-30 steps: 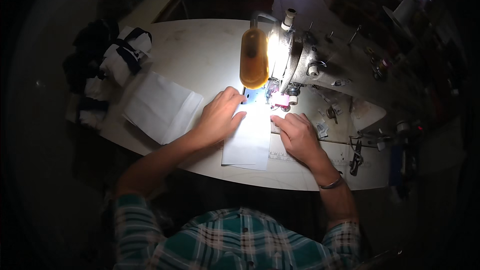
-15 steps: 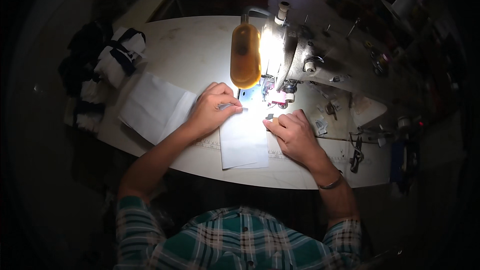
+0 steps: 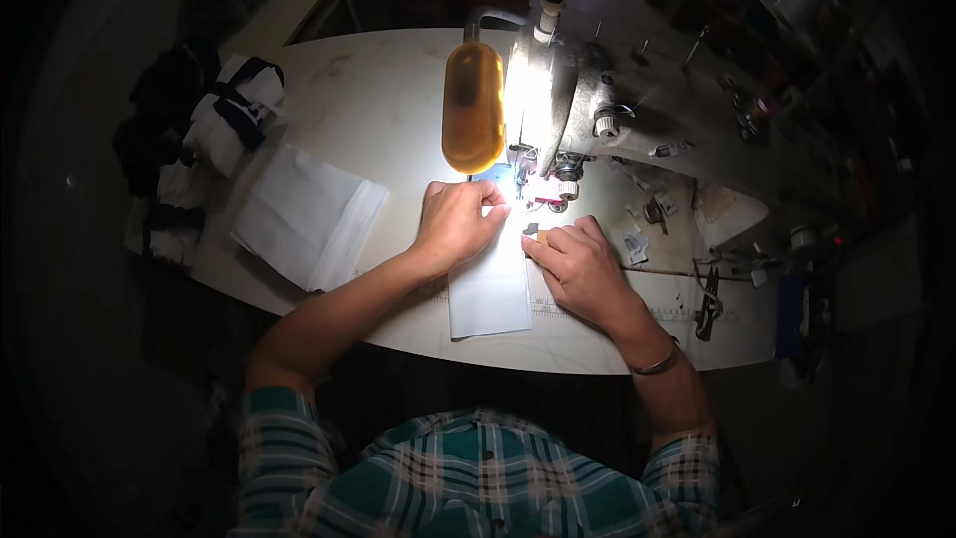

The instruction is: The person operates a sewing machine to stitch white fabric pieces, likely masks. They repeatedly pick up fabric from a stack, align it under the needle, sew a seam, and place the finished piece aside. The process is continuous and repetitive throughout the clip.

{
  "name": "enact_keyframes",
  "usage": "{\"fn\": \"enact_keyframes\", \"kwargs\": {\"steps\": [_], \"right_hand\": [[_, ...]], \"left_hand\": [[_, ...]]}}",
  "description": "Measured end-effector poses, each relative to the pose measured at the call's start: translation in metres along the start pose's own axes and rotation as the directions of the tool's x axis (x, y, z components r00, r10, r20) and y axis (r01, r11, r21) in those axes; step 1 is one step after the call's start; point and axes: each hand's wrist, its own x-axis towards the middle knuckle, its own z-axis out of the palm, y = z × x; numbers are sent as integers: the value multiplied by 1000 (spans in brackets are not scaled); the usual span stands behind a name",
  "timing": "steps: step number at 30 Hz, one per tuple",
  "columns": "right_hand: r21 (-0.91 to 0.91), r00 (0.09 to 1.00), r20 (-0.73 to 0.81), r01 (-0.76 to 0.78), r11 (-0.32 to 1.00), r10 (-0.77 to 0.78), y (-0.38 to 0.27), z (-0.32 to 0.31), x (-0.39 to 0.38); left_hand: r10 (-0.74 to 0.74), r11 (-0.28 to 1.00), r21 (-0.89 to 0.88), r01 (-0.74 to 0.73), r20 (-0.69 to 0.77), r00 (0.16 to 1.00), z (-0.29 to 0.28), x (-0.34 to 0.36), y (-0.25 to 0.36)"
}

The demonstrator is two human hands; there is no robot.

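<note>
A folded strip of white fabric (image 3: 490, 294) lies in front of the sewing machine (image 3: 588, 90), its upper end washed out by the lamp's glare. My left hand (image 3: 460, 224) pinches the fabric's upper left part with thumb and forefinger, close to the needle area (image 3: 523, 184). At the strip's right edge rests my right hand (image 3: 583, 264), fingers curled, fingertips by the cloth. A small tan piece (image 3: 543, 237) shows at its fingers; what it is cannot be made out. Beside it sits a small dark piece (image 3: 531, 228).
An amber-covered lamp (image 3: 473, 110) hangs over the work. Left on the table (image 3: 373, 70) lies a stack of white fabric (image 3: 304, 214); beyond it are dark and white cloth bundles (image 3: 234, 115). Thread snips (image 3: 708, 309) and paper scraps (image 3: 635, 244) lie at right.
My left hand has moved right and slightly up toward the needle, and its fingertips have closed in. The strip's lower left edge has shifted slightly right. My right hand stays nearly in place.
</note>
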Motion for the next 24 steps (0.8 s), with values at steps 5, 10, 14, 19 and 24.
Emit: {"fn": "enact_keyframes", "kwargs": {"steps": [5,10,14,19,24], "right_hand": [[9,1000,-2,2,1000,-2,1,1,-1],[-48,1000,-30,2,999,-4,3,1,-2],[-102,999,-37,2,995,-6,3,5,2],[-148,1000,-8,1,989,-2,4,10,1],[-176,1000,-28,-2,984,-3,4,11,1]], "left_hand": [[19,999,49,-18,-19,1000,4,1,0],[23,998,67,-20,-42,999,6,1,-2],[-34,994,106,32,13,999,2,2,7],[400,884,346,-315,-209,892,9,-21,13],[613,754,365,-545,-94,785,10,-57,5]]}}
